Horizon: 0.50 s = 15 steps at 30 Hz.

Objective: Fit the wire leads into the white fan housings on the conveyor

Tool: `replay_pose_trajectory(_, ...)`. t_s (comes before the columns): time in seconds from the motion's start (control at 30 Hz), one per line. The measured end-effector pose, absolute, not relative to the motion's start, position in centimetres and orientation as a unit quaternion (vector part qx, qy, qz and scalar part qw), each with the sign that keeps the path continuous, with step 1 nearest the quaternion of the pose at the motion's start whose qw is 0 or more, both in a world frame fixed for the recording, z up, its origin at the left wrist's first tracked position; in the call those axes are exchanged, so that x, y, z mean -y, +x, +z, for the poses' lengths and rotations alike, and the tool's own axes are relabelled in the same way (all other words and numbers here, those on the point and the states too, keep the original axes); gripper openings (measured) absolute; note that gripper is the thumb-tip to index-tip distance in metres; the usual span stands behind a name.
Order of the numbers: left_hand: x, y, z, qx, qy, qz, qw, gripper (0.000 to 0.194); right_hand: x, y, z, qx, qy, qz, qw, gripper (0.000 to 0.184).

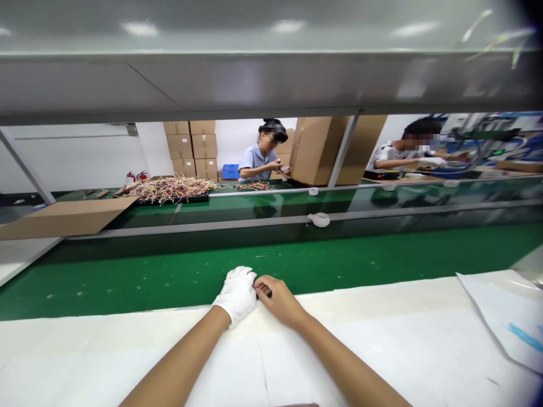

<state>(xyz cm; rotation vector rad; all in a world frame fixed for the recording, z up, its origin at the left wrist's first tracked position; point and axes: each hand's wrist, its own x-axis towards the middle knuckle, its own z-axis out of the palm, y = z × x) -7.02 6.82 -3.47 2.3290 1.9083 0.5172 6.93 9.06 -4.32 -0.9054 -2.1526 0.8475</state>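
My left hand (237,293), in a white glove, rests at the far edge of the white-covered bench (127,356) with its fingers curled closed. My bare right hand (278,299) lies beside it, touching the glove, its fingers bent inward toward a small dark thing between the two hands that I cannot make out. Both hands sit where the white cover meets the green conveyor belt (169,271).
A sheet of paper (504,316) with a blue mark lies at the right. A small white part (319,219) sits on the rail beyond the belt. Across the line are a pile of thin sticks (169,189), cardboard boxes (190,148), and two seated people (263,155) working.
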Motion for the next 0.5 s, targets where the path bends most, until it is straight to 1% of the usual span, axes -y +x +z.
replay_pose_trajectory(0.17,-6.85,-7.07,-3.56,-0.625,0.763,0.164,0.036,0.037,-8.98,6.89,-4.12,0.820,-0.346,0.324,0.322,0.010)
replay_pose_trajectory(0.33,-6.76,-7.00,-3.27,-0.619,0.768,0.162,0.031,0.034,-9.00,6.92,-4.12,0.818,-0.349,0.326,0.320,0.009)
replay_pose_trajectory(0.5,-6.61,-6.82,-2.86,-0.630,0.758,0.161,0.053,0.035,-9.01,6.92,-4.14,0.819,-0.345,0.326,0.321,0.009)
